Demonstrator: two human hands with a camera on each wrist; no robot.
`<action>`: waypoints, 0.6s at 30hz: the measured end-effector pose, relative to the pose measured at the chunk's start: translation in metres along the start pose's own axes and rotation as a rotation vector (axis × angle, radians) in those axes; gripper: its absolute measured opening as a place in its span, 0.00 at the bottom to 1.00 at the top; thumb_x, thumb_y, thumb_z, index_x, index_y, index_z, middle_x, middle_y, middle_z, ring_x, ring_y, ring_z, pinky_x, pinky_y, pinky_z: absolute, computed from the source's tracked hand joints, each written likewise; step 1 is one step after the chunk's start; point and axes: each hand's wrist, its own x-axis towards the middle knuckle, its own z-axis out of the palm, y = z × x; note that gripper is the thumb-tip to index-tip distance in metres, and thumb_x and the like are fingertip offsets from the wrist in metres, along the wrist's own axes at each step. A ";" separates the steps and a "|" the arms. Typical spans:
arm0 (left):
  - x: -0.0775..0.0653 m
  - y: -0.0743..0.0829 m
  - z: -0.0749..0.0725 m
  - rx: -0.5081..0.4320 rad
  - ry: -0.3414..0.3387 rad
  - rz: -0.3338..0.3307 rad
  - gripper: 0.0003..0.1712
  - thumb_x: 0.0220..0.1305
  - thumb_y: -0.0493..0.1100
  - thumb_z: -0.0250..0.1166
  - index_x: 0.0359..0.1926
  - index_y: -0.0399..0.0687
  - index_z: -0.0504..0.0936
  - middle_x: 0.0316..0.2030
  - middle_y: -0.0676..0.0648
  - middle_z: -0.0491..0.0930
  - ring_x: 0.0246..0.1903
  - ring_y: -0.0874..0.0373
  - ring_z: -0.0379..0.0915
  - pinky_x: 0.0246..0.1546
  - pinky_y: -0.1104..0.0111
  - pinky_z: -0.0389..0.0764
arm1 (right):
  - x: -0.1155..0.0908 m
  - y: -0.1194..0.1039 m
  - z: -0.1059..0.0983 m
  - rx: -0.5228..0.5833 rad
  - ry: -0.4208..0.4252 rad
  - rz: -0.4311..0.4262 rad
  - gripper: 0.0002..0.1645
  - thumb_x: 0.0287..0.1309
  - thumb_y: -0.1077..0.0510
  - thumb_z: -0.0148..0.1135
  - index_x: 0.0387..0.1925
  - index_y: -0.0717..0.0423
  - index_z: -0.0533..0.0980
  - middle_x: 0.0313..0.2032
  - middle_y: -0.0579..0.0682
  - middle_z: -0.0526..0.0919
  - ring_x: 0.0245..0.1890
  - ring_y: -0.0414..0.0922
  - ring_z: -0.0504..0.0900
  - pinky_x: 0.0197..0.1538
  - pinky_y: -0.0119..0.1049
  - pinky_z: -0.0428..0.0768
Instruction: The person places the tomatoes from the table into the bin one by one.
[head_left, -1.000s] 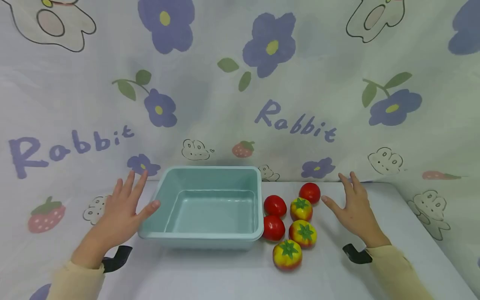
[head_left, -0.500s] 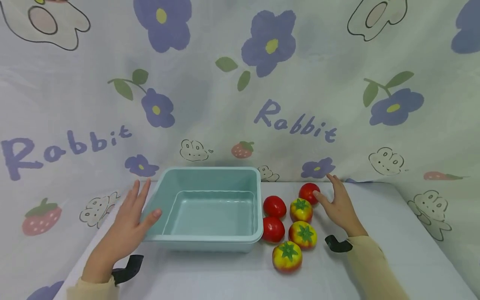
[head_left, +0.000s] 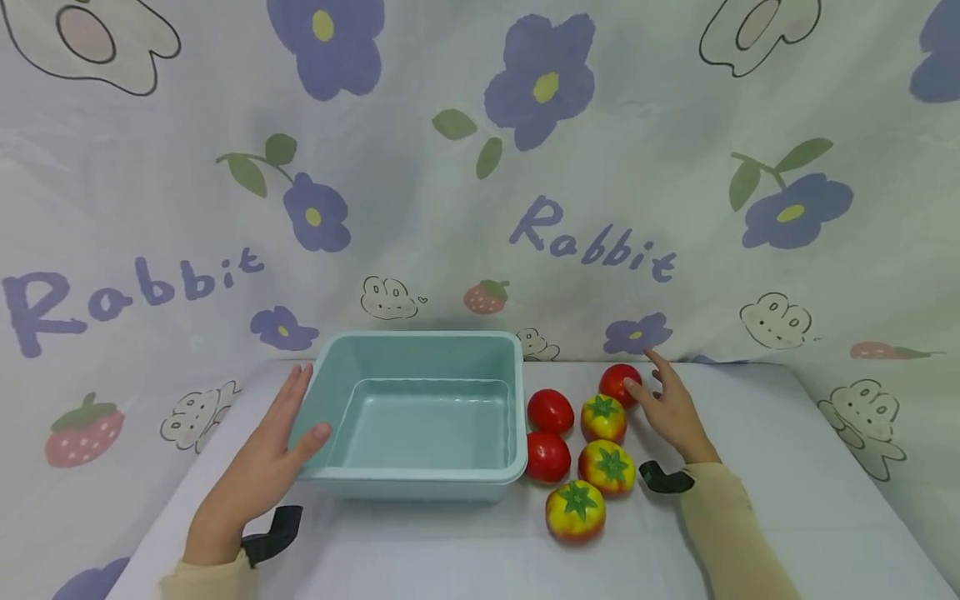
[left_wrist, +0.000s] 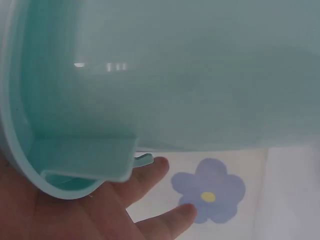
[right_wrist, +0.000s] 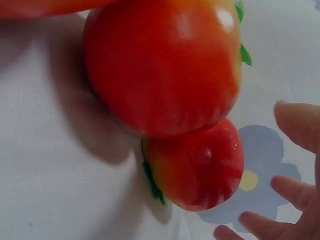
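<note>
My left hand (head_left: pixel 258 471) lies along the left side of a light teal plastic basin (head_left: pixel 412 475), fingers straight, thumb over the rim. In the left wrist view the fingers (left_wrist: pixel 150 177) reach past the basin's rounded corner (left_wrist: pixel 70 194). On the right, my right hand (head_left: pixel 675 417) is beside the farthest red tomato (head_left: pixel 617 383), its thumb overlapping the tomato's edge in the head view. The right wrist view has that hand's spread fingers (right_wrist: pixel 295 195) apart from a small-looking red tomato (right_wrist: pixel 200 172), behind a larger-looking one (right_wrist: pixel 165 65).
Two more red tomatoes (head_left: pixel 550 412) sit against or close by the basin's right wall. Several yellow-and-red tomatoes with green star-shaped tops (head_left: pixel 606 467) stand right of them on the white tabletop (head_left: pixel 420 558). A printed cloth (head_left: pixel 420 217) hangs behind.
My left hand has moved right and down to the basin's side. The right hand has moved left to the far red tomato. Basin and tomatoes stay put.
</note>
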 end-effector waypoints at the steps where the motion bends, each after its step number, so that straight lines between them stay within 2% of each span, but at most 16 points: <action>1: 0.000 -0.001 0.001 0.005 0.005 -0.001 0.46 0.75 0.49 0.57 0.81 0.57 0.39 0.80 0.40 0.36 0.76 0.32 0.35 0.66 0.28 0.44 | 0.000 0.001 0.001 0.003 -0.010 0.007 0.49 0.71 0.39 0.56 0.80 0.55 0.46 0.77 0.66 0.49 0.73 0.69 0.55 0.69 0.64 0.62; 4: -0.001 -0.001 0.002 0.020 0.018 -0.006 0.46 0.74 0.49 0.58 0.81 0.57 0.40 0.80 0.39 0.39 0.76 0.32 0.38 0.67 0.30 0.46 | 0.000 0.004 0.004 -0.002 -0.042 0.030 0.49 0.71 0.39 0.56 0.80 0.53 0.46 0.77 0.66 0.49 0.73 0.68 0.55 0.69 0.63 0.62; 8: -0.002 -0.002 0.002 0.036 0.014 -0.020 0.49 0.72 0.50 0.60 0.81 0.58 0.39 0.79 0.40 0.41 0.76 0.33 0.40 0.68 0.31 0.49 | 0.001 0.006 0.007 -0.007 -0.054 0.020 0.49 0.70 0.38 0.56 0.80 0.53 0.49 0.76 0.66 0.51 0.72 0.68 0.56 0.69 0.62 0.63; 13: -0.003 -0.004 0.001 0.051 -0.013 -0.040 0.54 0.68 0.53 0.66 0.81 0.59 0.39 0.80 0.41 0.41 0.75 0.33 0.41 0.65 0.29 0.53 | 0.003 0.007 0.010 -0.014 -0.067 -0.005 0.46 0.70 0.39 0.57 0.79 0.54 0.53 0.74 0.68 0.56 0.68 0.69 0.64 0.68 0.63 0.66; 18: -0.001 -0.004 -0.001 0.043 -0.056 -0.059 0.63 0.61 0.55 0.71 0.81 0.57 0.35 0.80 0.40 0.39 0.76 0.34 0.40 0.65 0.29 0.54 | 0.003 0.010 0.012 -0.041 -0.074 0.020 0.46 0.71 0.38 0.56 0.78 0.56 0.53 0.72 0.69 0.59 0.66 0.68 0.66 0.68 0.63 0.66</action>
